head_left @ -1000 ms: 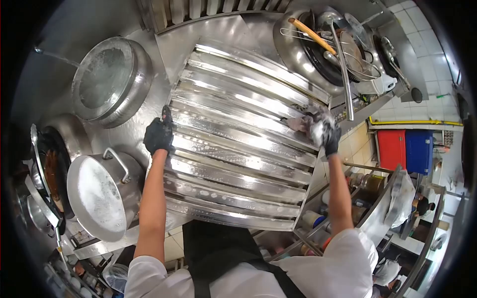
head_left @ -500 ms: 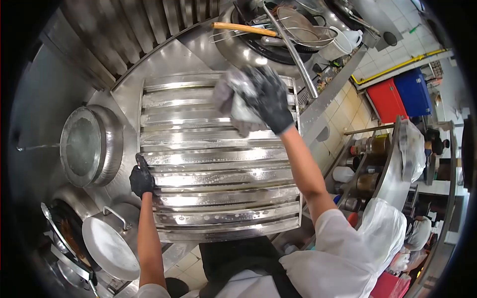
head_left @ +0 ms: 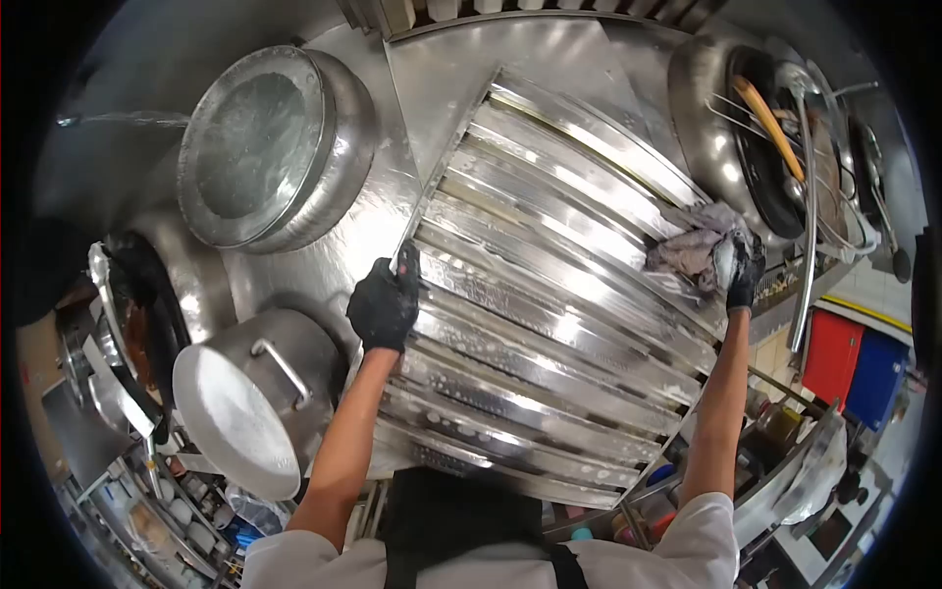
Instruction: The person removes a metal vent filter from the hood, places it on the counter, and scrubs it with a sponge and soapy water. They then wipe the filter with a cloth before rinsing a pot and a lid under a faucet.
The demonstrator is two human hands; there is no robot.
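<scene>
A slatted metal panel [head_left: 549, 285] lies tilted across the steel counter, wet and with foam spots on its lower slats. My left hand [head_left: 385, 302], in a black glove, grips the panel's left edge. At the right edge my right hand [head_left: 744, 270], also black-gloved, is closed on a greyish wet cloth [head_left: 699, 245] that rests against the slats. Part of the panel's right edge is hidden by the cloth and hand.
To the left are a round water-filled vessel [head_left: 250, 147] and a large pot [head_left: 240, 412] with whitish contents. A wok area [head_left: 711, 128] with ladles and strainers stands at the right. Red [head_left: 832, 351] and blue [head_left: 876, 378] boxes are beyond.
The view has swung round to the right. The panel now sits at an angle, and my right hand with the cloth has gone from its upper slats to its right edge.
</scene>
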